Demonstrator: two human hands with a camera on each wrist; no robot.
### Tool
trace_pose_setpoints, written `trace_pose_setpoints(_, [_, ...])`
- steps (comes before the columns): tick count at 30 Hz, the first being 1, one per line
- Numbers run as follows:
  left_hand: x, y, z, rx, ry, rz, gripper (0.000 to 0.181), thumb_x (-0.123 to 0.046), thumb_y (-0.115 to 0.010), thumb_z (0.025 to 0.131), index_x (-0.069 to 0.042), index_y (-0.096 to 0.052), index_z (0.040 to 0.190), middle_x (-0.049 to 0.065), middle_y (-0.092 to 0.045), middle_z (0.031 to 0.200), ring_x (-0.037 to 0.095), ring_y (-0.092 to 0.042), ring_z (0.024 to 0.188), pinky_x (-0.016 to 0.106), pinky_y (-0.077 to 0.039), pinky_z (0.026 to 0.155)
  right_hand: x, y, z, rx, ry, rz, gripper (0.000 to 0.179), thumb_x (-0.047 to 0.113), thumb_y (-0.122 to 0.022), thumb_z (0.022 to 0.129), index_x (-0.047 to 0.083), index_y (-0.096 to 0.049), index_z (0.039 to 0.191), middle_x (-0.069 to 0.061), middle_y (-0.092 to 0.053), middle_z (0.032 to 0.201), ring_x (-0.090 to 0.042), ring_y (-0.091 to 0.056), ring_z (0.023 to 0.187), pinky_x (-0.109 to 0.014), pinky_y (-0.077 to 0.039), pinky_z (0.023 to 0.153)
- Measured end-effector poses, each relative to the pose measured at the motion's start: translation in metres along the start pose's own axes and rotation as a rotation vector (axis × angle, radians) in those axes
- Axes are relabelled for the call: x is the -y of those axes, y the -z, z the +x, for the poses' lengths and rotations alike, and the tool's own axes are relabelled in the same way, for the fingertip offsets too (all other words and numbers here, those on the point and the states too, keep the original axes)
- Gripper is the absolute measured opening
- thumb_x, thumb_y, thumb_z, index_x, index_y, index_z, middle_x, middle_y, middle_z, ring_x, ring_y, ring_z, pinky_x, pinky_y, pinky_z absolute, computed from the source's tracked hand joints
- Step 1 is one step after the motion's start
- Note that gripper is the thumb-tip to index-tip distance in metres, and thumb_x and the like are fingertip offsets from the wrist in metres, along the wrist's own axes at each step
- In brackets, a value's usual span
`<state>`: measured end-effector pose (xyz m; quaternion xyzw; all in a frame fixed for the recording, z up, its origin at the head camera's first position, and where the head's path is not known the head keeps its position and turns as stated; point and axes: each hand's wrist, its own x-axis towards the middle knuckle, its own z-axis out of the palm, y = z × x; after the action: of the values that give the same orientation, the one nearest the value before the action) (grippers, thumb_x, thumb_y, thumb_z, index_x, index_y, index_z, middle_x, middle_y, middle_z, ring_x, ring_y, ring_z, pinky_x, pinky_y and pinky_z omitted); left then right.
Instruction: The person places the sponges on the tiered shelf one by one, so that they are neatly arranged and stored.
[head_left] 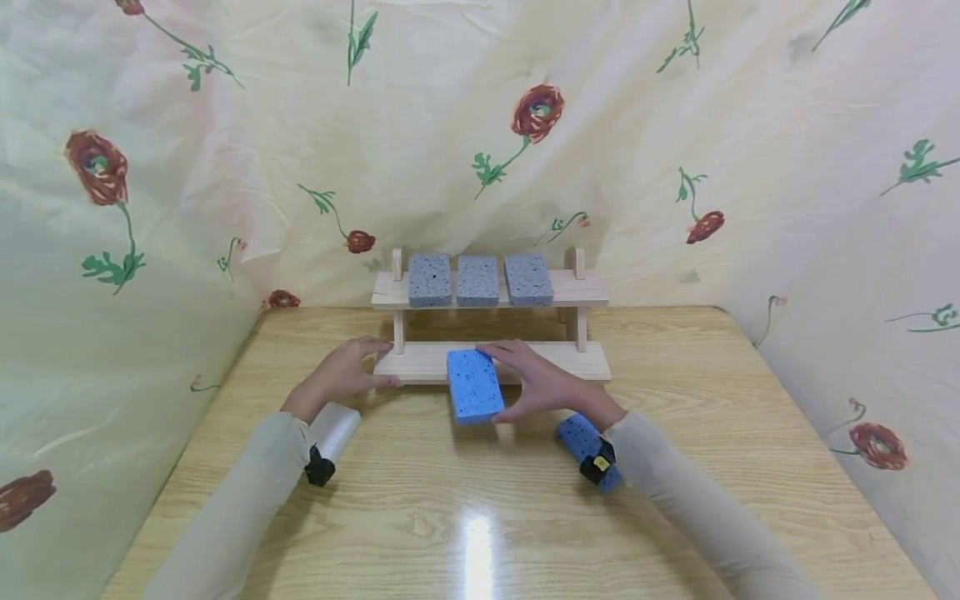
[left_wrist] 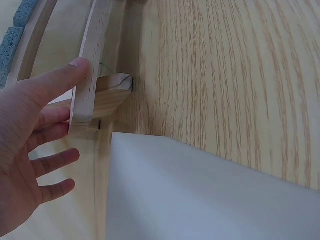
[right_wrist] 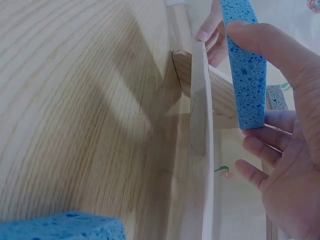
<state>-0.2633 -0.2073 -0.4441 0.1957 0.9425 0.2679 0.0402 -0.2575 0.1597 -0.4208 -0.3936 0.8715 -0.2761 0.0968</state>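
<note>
My right hand (head_left: 543,379) holds a blue sponge (head_left: 474,385) by its edges, thumb at the near end and fingers at the far end. The sponge is tilted over the front of the lower board (head_left: 420,360) of a two-tier wooden shelf. At the left end of that board, my left hand (head_left: 341,369) grips the wood; in the left wrist view the thumb lies on its front and some fingers reach behind. Three grey speckled sponges (head_left: 477,281) lean side by side on the upper tier (head_left: 588,287).
Another blue sponge (head_left: 577,435) lies on the wooden table (head_left: 405,517) under my right wrist, partly covered. A white block-like object (head_left: 337,427) sits beneath my left wrist. Flower-patterned cloth (head_left: 435,150) hangs behind the shelf and along both sides.
</note>
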Motion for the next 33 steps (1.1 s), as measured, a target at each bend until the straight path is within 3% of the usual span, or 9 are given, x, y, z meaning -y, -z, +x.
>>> trace_pose_setpoints(7, [-0.001, 0.000, 0.001, 0.008, 0.013, -0.002, 0.070, -0.037, -0.080, 0.088, -0.003, -0.057, 0.144, 0.023, -0.052, 0.150, 0.044, -0.047, 0.141, 0.059, -0.038, 0.118, -0.004, -0.002, 0.004, -0.011, -0.034, 0.007, 0.115, 0.042, -0.092, 0.071, 0.015, -0.028, 0.162, -0.012, -0.037, 0.161, -0.038, -0.030, 0.150, -0.065, -0.038, 0.115])
trace_pose_setpoints(12, [-0.004, 0.000, 0.000, 0.006, 0.013, 0.003, 0.069, -0.036, -0.080, 0.088, -0.002, -0.057, 0.143, 0.024, -0.052, 0.150, 0.044, -0.048, 0.140, 0.059, -0.039, 0.117, -0.006, -0.005, 0.007, -0.036, -0.012, 0.004, 0.114, 0.040, -0.092, 0.072, 0.011, -0.029, 0.161, -0.011, -0.039, 0.159, -0.034, -0.035, 0.145, -0.061, -0.042, 0.113])
trace_pose_setpoints(19, [-0.004, 0.001, -0.001, 0.018, 0.039, 0.007, 0.072, -0.039, -0.080, 0.088, -0.003, -0.055, 0.145, 0.023, -0.048, 0.154, 0.044, -0.044, 0.143, 0.060, -0.037, 0.119, -0.002, -0.006, 0.008, -0.041, -0.027, 0.020, 0.114, 0.040, -0.092, 0.073, 0.017, -0.026, 0.163, -0.011, -0.036, 0.160, -0.033, -0.034, 0.145, -0.060, -0.042, 0.112])
trace_pose_setpoints(27, [-0.003, 0.000, 0.000, 0.018, 0.036, -0.005, 0.073, -0.039, -0.080, 0.088, -0.002, -0.055, 0.145, 0.023, -0.048, 0.154, 0.044, -0.044, 0.143, 0.059, -0.037, 0.119, -0.002, -0.007, 0.014, -0.052, -0.047, 0.007, 0.118, 0.043, -0.091, 0.073, 0.013, -0.023, 0.163, -0.013, -0.034, 0.161, -0.034, -0.032, 0.146, -0.059, -0.041, 0.114])
trace_pose_setpoints(33, [-0.002, -0.001, -0.001, 0.010, 0.020, -0.004, 0.073, -0.040, -0.080, 0.088, -0.002, -0.055, 0.145, 0.023, -0.048, 0.153, 0.044, -0.045, 0.142, 0.060, -0.038, 0.117, -0.002, -0.009, 0.018, -0.064, -0.040, -0.001, 0.117, 0.043, -0.091, 0.073, 0.017, -0.022, 0.164, -0.014, -0.031, 0.164, -0.036, -0.028, 0.150, -0.062, -0.039, 0.115])
